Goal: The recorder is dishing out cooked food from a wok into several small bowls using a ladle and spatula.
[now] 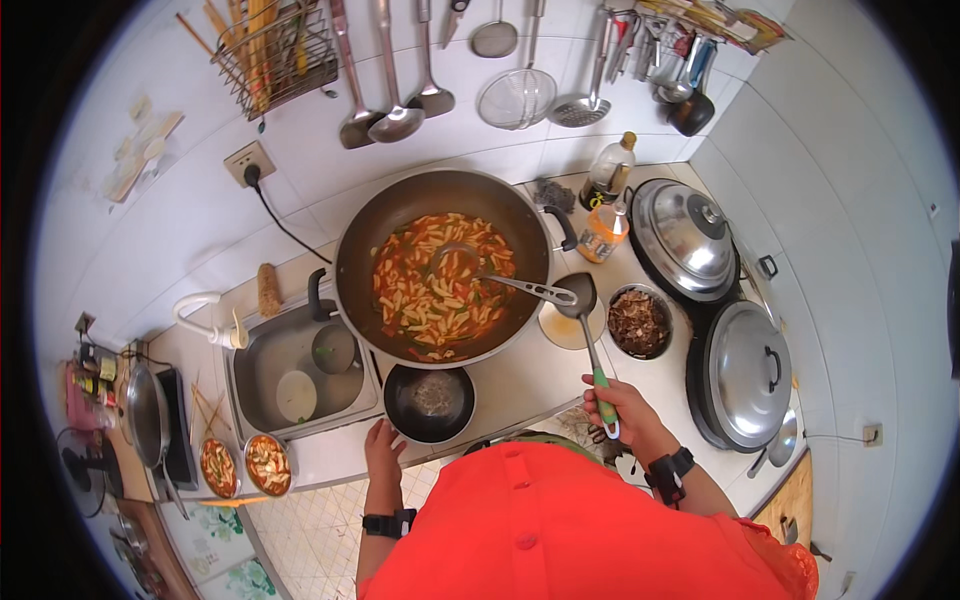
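Observation:
My right hand (pixel 636 412) grips the green handle of a wok spatula (pixel 595 352). The spatula's dark metal blade is raised over the handle end of a ladle (pixel 529 289), whose bowl lies in the food. A large wok (pixel 442 191) holds a red sauce with pale strips and green pieces (pixel 446 292). Below its near rim sits a dark bowl (pixel 431 394), with a little pale matter at its bottom. My left hand (pixel 384 452) is at that bowl's lower left edge, fingers apart; whether they touch the rim is hard to tell.
Left of the wok is a sink (pixel 300 431) with water and dishes; two filled bowls (pixel 268 465) (pixel 219 466) stand at the counter edge. To the right are a bowl of brown shreds (pixel 639 321), bottles (pixel 602 232) and lidded pans (pixel 746 375). Utensils (pixel 397 124) hang behind.

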Motion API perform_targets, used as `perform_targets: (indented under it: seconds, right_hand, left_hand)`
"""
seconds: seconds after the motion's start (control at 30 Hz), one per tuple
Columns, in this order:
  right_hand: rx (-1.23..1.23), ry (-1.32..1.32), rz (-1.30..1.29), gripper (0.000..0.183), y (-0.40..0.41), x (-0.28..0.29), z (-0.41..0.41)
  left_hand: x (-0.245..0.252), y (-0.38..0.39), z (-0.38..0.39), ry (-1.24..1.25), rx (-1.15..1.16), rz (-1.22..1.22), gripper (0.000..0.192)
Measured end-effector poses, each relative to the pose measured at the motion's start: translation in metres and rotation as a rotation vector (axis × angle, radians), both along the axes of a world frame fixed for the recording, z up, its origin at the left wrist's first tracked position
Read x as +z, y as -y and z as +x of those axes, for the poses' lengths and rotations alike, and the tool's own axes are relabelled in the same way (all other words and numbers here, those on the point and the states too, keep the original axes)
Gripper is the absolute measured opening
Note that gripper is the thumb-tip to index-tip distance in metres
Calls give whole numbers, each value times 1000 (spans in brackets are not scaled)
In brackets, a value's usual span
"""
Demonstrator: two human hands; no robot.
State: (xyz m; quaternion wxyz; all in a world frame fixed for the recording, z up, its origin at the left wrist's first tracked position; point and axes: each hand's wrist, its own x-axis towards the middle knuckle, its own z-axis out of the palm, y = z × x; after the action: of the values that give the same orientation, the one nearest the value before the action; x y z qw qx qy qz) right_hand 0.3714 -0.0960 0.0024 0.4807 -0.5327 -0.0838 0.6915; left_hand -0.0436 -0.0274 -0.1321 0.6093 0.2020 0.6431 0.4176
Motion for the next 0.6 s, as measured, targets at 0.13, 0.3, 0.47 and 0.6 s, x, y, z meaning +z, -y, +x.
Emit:
perform_targets:
  seconds: [0.13, 0.3, 0.47, 0.6]
  right_hand:
    - [-144, 166, 90, 36, 24, -1, 17]
    - [-304, 453, -11, 38, 34, -29, 54]
    - [-392, 624, -16, 40, 27, -64, 91]
    - [-372, 851, -86, 41, 7, -90, 109]
  left_hand:
    - [0, -1, -17, -61, 123, 74, 40]
    - [33, -6, -14, -170, 185, 185, 40]
    - [73, -19, 13, -109, 179, 281, 35]
    - [96, -25, 17, -146, 145, 385, 30]
